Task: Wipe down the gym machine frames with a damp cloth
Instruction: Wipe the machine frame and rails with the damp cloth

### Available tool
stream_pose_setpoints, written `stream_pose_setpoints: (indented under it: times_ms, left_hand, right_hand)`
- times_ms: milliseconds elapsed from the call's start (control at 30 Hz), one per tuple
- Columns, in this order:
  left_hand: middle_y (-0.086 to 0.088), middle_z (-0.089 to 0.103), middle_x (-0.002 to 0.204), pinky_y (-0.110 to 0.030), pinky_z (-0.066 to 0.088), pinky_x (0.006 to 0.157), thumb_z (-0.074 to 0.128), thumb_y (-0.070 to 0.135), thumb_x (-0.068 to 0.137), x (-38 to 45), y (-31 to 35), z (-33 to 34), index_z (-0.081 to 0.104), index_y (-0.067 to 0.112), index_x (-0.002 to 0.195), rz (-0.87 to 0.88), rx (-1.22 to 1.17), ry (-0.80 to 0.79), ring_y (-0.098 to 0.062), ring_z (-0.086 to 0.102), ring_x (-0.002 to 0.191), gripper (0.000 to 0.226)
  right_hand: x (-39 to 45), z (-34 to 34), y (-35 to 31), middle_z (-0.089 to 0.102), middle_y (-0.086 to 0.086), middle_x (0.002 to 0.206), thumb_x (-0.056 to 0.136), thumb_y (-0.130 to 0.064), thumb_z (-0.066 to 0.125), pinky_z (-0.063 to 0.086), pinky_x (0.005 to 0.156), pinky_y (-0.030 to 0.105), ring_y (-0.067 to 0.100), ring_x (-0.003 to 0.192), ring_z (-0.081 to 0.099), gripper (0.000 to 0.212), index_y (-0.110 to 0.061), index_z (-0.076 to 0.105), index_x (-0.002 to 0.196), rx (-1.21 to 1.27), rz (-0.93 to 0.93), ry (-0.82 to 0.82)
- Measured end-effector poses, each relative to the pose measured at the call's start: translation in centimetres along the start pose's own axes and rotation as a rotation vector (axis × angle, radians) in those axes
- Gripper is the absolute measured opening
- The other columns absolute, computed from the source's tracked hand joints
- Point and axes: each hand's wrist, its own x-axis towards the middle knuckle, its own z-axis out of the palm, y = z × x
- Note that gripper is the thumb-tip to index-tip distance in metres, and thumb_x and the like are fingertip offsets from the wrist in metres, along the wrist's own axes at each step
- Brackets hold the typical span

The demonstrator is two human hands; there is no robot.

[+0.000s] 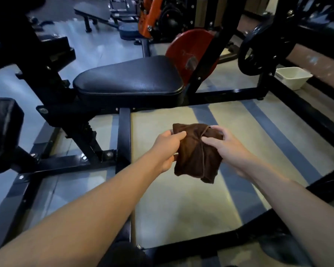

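Both bare forearms reach forward from the bottom edge, and between them hangs a dark brown, folded, soft cloth (196, 153), held in the air above the pale striped floor (181, 209). On its left side, the left hand (167, 149) grips the cloth: the thumb lies on top of the fabric and the other fingers curl under it, mostly hidden. On the right side, the right hand (223, 145) pinches the upper right part, with thumb and fingertips closed on a fold. No part of the cloth touches any machine; it hangs free, with its lower corner below both hands.

Beyond the fingertips stands the black steel frame of the gym machine (124, 130), with one vertical bar just left of the left thumb. Farther away sits the black padded seat (129, 79). Well beyond the right fingers, a white plastic tub (292, 77) stands on the floor.

As I judge it, the wiping here is not started: the hands seem to fold or arrange the cloth for the work. Whether the cloth is damp, or whether any bar is already cleaned, cannot be told. The frames around remain to be wiped.
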Motion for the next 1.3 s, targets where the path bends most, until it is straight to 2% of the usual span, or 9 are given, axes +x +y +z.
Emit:
stream_pose_setpoints:
  times_ms: [167, 300, 433, 600, 767, 967, 1100, 1200, 1300]
  left_hand:
    - [-0.008, 0.074, 0.114, -0.048, 0.056, 0.097, 0.058, 0.023, 0.105, -1.1, 1.9, -3.1, 0.060, 0.019, 0.126, -0.136, -0.108, -0.008, -0.025, 0.070, 0.106, 0.022]
    - [-0.007, 0.072, 0.109, -0.041, 0.059, 0.082, 0.060, 0.012, 0.102, -4.6, 5.4, -4.5, 0.059, 0.020, 0.125, -0.294, -0.120, -0.075, -0.021, 0.069, 0.096, 0.024]
    - [-0.006, 0.066, 0.120, -0.046, 0.061, 0.080, 0.058, 0.001, 0.100, -9.8, 9.9, -4.6, 0.047, 0.033, 0.140, -0.309, -0.053, -0.101, -0.022, 0.070, 0.095, 0.053]
    - [-0.017, 0.068, 0.116, -0.052, 0.061, 0.087, 0.058, 0.008, 0.101, -16.7, 15.2, -4.1, 0.059, 0.022, 0.122, -0.180, 0.270, -0.124, -0.030, 0.071, 0.102, 0.025]
    - [-0.005, 0.070, 0.101, -0.045, 0.060, 0.087, 0.070, 0.019, 0.095, -23.0, 21.1, -2.9, 0.062, 0.017, 0.113, -0.057, 0.514, -0.136, -0.024, 0.070, 0.096, 0.019]
    - [-0.001, 0.069, 0.106, -0.034, 0.055, 0.082, 0.075, 0.021, 0.088, -28.1, 24.6, -0.7, 0.058, 0.022, 0.114, 0.063, 0.885, -0.350, -0.021, 0.066, 0.096, 0.032]
    - [-0.007, 0.067, 0.103, -0.036, 0.051, 0.083, 0.063, 0.018, 0.094, -31.1, 25.6, 0.2, 0.066, 0.016, 0.109, 0.247, 1.163, -0.253, -0.031, 0.063, 0.100, 0.016]
    - [-0.008, 0.048, 0.120, -0.038, 0.042, 0.098, 0.063, 0.035, 0.097, -34.7, 27.0, 2.4, 0.065, 0.020, 0.122, 0.315, 1.311, -0.281, -0.032, 0.045, 0.120, 0.029]
    - [-0.009, 0.054, 0.131, -0.044, 0.043, 0.104, 0.060, 0.044, 0.098, -37.3, 28.4, 4.9, 0.061, 0.017, 0.117, 0.327, 1.309, -0.345, -0.033, 0.047, 0.124, 0.033]
  right_hand:
    - [-0.9, 2.7, -3.5, 0.070, 0.001, 0.123, 0.098, -0.013, 0.062, 0.052, 0.068, 0.025, 0.013, 0.094, 0.068, 0.032, -0.031, 0.067, 0.124, -0.029, 0.076, 0.085]
    - [-4.3, 3.9, -7.0, 0.062, -0.019, 0.116, 0.101, -0.013, 0.061, 0.045, 0.070, 0.005, -0.012, 0.092, 0.060, 0.041, -0.040, 0.057, 0.131, -0.222, 0.041, 0.083]
    - [-8.5, 3.6, -11.9, 0.062, -0.017, 0.112, 0.098, -0.008, 0.058, 0.043, 0.071, 0.006, 0.000, 0.102, 0.060, 0.041, -0.041, 0.060, 0.122, -0.385, 0.112, -0.016]
    - [-14.2, 2.6, -18.3, 0.063, -0.002, 0.102, 0.097, -0.017, 0.066, 0.044, 0.070, 0.015, 0.014, 0.092, 0.061, 0.009, -0.021, 0.061, 0.103, -0.567, 0.144, -0.009]
    - [-20.5, 0.2, -25.0, 0.043, -0.001, 0.124, 0.097, -0.015, 0.065, 0.038, 0.099, 0.023, 0.017, 0.113, 0.050, 0.012, -0.019, 0.061, 0.107, -0.695, 0.077, 0.046]
    - [-27.7, -3.4, -31.0, 0.062, -0.006, 0.093, 0.101, -0.016, 0.053, 0.042, 0.061, 0.023, 0.012, 0.083, 0.061, 0.009, -0.023, 0.053, 0.106, -0.596, 0.093, 0.155]
    - [-32.5, -6.6, -33.6, 0.068, -0.006, 0.095, 0.100, -0.018, 0.058, 0.049, 0.070, 0.025, 0.013, 0.087, 0.065, 0.013, -0.025, 0.066, 0.108, -0.522, 0.104, 0.215]
    - [-37.9, -9.3, -35.8, 0.071, -0.003, 0.089, 0.099, -0.019, 0.057, 0.048, 0.071, 0.023, 0.017, 0.090, 0.066, 0.018, -0.020, 0.074, 0.095, -0.523, 0.092, 0.237]
    - [-41.2, -11.4, -37.4, 0.073, 0.002, 0.095, 0.098, -0.030, 0.052, 0.057, 0.087, 0.039, 0.024, 0.094, 0.069, 0.021, -0.029, 0.072, 0.095, -0.386, 0.124, 0.297]
